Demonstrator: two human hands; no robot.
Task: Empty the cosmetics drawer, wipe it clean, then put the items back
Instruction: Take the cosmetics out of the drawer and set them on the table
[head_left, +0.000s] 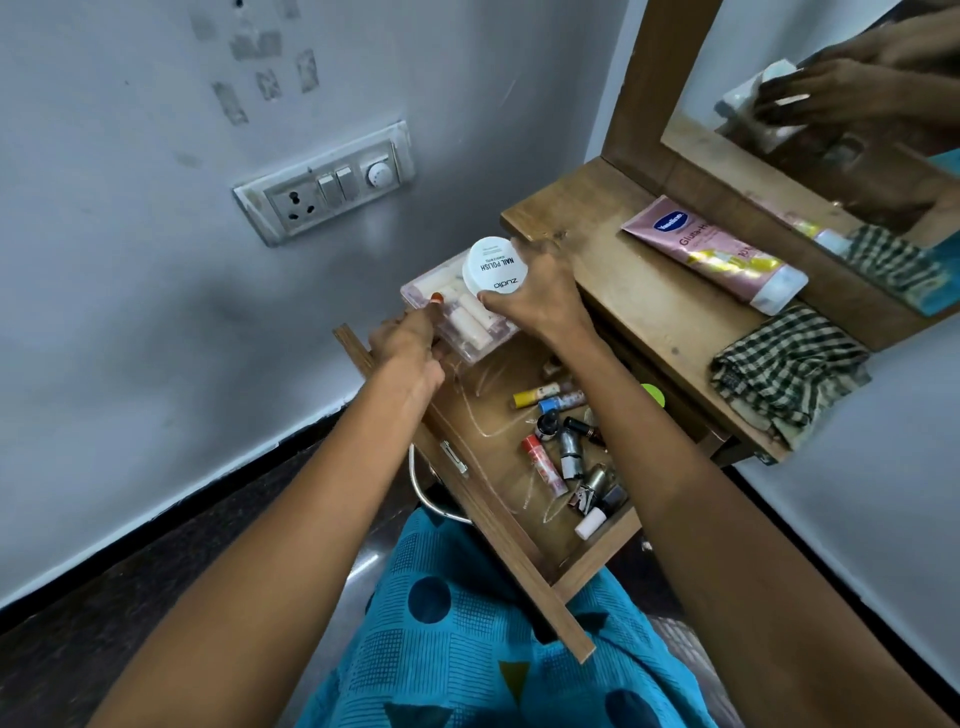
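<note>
The wooden drawer (498, 525) is pulled out over my lap. My left hand (410, 338) grips the near edge of a clear plastic box (457, 306) of pale tubes, held above the drawer's far left corner. My right hand (535, 296) holds a round white jar (493, 266) labelled nail polish, on top of that box. Several lipsticks, balm sticks and small bottles (566, 447) lie loose along the drawer's right side.
A pink lotion tube (711, 254) and a green checked cloth (784, 369) lie on the wooden dresser top (623, 275) under the mirror (831, 104). A switch panel (324, 184) is on the wall at left. A metal stool ring (431, 499) shows below the drawer.
</note>
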